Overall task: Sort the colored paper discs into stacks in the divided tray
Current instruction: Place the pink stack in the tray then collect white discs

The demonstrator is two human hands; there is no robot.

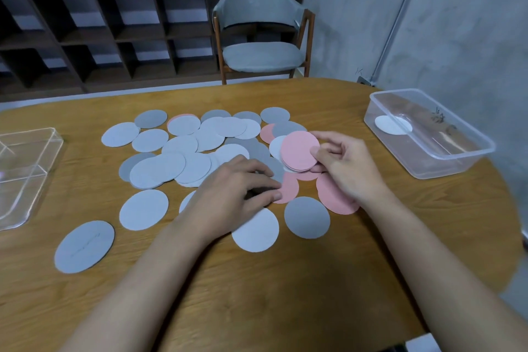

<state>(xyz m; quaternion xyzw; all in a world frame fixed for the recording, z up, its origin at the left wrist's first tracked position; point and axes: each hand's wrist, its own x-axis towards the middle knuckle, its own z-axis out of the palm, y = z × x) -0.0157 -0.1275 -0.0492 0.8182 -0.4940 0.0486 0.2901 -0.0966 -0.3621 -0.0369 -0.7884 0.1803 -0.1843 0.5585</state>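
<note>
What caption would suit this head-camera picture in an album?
Right hand holds pink discs while left hand rests on the scattered pile on a wooden table.

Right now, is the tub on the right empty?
Not empty: the tub holds one white disc, lying flat on its floor.

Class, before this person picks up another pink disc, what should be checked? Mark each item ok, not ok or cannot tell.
1. Right hand grips the pink stack: ok.
2. Held stack is pink all through: cannot tell, only its top shows.
3. Left hand free to pick: cannot tell, its fingers curl over the pile.
4. Loose pink disc within reach: ok, it lies partly under the right wrist.
5. Divided tray has room: ok, its visible compartments hold no discs.
</note>
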